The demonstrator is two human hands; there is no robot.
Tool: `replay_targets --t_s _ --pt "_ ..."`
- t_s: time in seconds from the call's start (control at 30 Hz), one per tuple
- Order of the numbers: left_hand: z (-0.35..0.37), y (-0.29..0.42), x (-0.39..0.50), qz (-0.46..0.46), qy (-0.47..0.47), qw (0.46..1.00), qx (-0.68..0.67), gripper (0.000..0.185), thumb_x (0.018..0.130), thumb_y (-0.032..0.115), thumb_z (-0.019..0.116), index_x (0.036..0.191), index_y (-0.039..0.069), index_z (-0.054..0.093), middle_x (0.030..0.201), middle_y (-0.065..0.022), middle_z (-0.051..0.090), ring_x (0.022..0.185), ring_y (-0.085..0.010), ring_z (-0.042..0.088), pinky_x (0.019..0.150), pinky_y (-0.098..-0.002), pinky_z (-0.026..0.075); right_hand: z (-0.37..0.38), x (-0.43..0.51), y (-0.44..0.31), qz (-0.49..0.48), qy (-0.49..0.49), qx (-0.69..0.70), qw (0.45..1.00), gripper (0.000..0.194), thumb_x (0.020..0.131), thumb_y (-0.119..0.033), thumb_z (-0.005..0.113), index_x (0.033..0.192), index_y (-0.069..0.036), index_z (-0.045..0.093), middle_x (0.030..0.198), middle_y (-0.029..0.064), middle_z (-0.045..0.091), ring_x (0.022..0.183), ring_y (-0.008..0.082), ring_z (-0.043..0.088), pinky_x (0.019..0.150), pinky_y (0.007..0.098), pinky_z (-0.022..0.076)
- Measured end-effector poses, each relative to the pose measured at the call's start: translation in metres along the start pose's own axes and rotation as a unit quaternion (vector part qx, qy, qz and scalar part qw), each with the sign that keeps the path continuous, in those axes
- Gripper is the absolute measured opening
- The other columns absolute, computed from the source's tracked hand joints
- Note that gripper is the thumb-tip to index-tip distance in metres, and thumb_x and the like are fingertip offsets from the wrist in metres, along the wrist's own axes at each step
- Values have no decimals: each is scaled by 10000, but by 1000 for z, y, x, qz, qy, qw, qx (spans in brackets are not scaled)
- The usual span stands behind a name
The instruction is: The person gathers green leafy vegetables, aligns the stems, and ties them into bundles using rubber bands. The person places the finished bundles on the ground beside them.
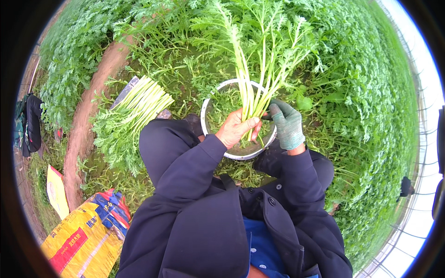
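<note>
My bare left hand [238, 128] grips the lower stems of a loose bunch of leafy greens [248, 90]. The feathery tops fan upward, away from me. A grey-green work glove covers my right hand [286, 123], whose fingers are bent against the right side of the stems near their base. Its fingertips are partly hidden, so I cannot tell whether they pinch anything. Under both hands, between my knees, stands a round white-rimmed bucket [204, 118] with leaf scraps inside. Left of my knee lies a neat pile of cut greens [144, 102], stem ends towards the upper right.
A grey flat piece [124, 92] shows beneath the pile. Beyond it runs a bare soil path [92, 90]. Yellow printed sacking [87, 239] lies at lower left. Dense growing greens [372, 104] surround me. Dark clothing [33, 121] is at far left. Greenhouse sheeting [431, 83] curves along the right.
</note>
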State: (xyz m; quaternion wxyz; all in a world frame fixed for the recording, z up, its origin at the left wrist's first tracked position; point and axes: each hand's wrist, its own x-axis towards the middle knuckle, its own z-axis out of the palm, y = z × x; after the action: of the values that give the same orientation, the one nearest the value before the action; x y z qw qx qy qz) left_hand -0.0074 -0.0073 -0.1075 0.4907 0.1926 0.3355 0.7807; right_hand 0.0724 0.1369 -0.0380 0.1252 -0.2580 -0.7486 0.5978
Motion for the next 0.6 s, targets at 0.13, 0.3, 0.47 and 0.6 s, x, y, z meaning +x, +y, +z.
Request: replay_targets --t_s 0.13,0.3,0.47,0.6 --pt "2 2 -1 -33 -37 998 -33 383 993 246 585 1253 -30 533 752 -30 566 566 -110 532 536 -246 447 -9 6 -23 38 -29 -50 998 352 964 -279 631 1022 64 682 815 69 698 699 94 585 646 255 484" --pt "2 12 -7 -72 -78 992 -66 447 989 301 587 1272 -37 509 743 -48 536 516 -112 491 484 -244 399 -34 23 2 -103 17 -219 970 372 959 -305 600 931 54 695 716 165 696 581 231 650 596 374 520" --pt "8 12 -11 -112 -92 987 -66 409 982 302 595 1225 -24 554 706 -54 539 494 -113 476 452 -246 382 -37 54 81 -158 -40 -431 888 215 928 -213 570 947 -38 694 819 145 705 771 331 677 719 434 518" --pt "8 12 -12 -115 -99 987 -52 401 974 309 606 1205 -17 572 673 -55 532 478 -110 465 443 -245 378 -14 48 89 -201 -7 -140 969 190 931 -198 555 1019 -100 692 924 101 702 863 281 665 814 393 517"
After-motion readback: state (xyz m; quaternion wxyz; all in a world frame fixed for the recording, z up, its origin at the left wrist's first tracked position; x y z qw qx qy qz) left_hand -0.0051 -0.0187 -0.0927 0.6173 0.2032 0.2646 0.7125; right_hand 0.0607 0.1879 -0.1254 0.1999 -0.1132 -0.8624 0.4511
